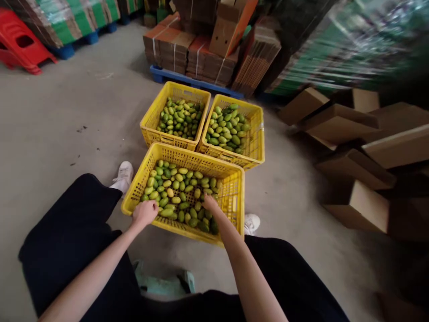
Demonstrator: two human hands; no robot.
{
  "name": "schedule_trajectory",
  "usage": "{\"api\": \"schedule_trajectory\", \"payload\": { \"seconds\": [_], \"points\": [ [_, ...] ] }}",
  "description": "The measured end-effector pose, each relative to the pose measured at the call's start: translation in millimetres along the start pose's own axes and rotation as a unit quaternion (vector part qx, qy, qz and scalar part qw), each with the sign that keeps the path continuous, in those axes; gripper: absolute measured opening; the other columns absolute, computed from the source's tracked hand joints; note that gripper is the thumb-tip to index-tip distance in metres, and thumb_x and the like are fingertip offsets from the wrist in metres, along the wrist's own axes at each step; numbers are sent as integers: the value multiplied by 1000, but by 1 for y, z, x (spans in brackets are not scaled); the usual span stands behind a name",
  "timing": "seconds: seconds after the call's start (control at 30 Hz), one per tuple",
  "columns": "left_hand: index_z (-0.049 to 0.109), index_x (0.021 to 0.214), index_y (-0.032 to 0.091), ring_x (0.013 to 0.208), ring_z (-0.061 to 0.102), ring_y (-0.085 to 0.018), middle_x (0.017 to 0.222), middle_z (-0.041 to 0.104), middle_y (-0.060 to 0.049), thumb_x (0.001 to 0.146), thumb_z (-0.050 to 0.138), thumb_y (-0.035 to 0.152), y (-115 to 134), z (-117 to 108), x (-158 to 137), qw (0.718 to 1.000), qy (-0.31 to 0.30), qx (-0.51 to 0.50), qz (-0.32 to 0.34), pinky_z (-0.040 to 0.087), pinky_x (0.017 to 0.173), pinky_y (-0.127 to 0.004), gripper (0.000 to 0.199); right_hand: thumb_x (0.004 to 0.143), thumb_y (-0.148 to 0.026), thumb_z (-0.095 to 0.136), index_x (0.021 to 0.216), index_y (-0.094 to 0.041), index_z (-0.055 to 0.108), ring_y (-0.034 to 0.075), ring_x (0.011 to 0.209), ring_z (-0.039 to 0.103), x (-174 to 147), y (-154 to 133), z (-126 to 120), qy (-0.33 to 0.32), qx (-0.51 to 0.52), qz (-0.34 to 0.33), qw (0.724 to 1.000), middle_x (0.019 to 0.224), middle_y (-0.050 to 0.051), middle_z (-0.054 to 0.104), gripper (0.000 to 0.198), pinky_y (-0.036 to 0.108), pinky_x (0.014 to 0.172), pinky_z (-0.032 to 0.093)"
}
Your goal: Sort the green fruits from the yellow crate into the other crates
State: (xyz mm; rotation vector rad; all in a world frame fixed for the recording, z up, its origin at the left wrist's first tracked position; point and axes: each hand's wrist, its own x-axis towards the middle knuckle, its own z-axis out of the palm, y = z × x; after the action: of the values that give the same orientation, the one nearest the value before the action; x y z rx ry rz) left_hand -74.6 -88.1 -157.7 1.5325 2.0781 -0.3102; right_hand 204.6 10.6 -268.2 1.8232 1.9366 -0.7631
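Note:
A yellow plastic crate (196,156) stands between my feet, its floor partly covered with small oval green and yellow fruits (183,205). Over its near left rim is my left hand (145,213), its fingers curled in beside the fruits; whatever they hold is hidden. My right hand (210,202) reaches inside the crate toward the right, fingers drawn together and pointing down at the fruits. I cannot make out whether a fruit is in its grip. Some slatted crate floor shows between the fruits near the middle.
Two more yellow crates, left (174,87) and right (259,134), hold similar fruits just beyond. Flattened cartons (181,49) lie stacked on a blue pallet (197,80). Open cardboard boxes (365,161) crowd the right side. A red stool (25,40) stands far left, near wrapped pallets.

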Motion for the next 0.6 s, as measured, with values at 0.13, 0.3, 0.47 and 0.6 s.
{"api": "schedule_trajectory", "payload": {
  "seconds": [0.13,0.3,0.47,0.6],
  "points": [
    [72,87,23,84,69,-24,89,75,-8,88,42,32,2,1,-3,1000,7,4,-17,40,62,-28,31,92,-31,61,127,-17,55,26,114,58,30,-16,15,5,-11,2,1000,132,11,55,39,47,93,52],
    [72,83,23,81,69,-24,86,75,-8,87,44,34,3,2,-4,999,6,3,-41,39,61,-28,30,92,-31,61,128,-17,54,26,115,58,48,-36,25,17,19,3,1000,133,11,54,39,48,94,51],
    [73,84,23,82,70,-24,86,75,-8,86,45,32,4,3,-2,999,14,-9,-37,41,62,-29,30,91,-32,62,124,-15,56,25,111,60,40,-39,16,30,97,9,995,128,12,57,38,46,92,52],
    [75,87,23,85,70,-26,88,76,-10,87,44,33,3,4,1,999,28,-25,-31,44,64,-30,32,88,-28,66,116,-13,61,23,105,62,16,-42,-8,47,188,-13,981,119,11,62,32,43,90,52]
  ]
}}
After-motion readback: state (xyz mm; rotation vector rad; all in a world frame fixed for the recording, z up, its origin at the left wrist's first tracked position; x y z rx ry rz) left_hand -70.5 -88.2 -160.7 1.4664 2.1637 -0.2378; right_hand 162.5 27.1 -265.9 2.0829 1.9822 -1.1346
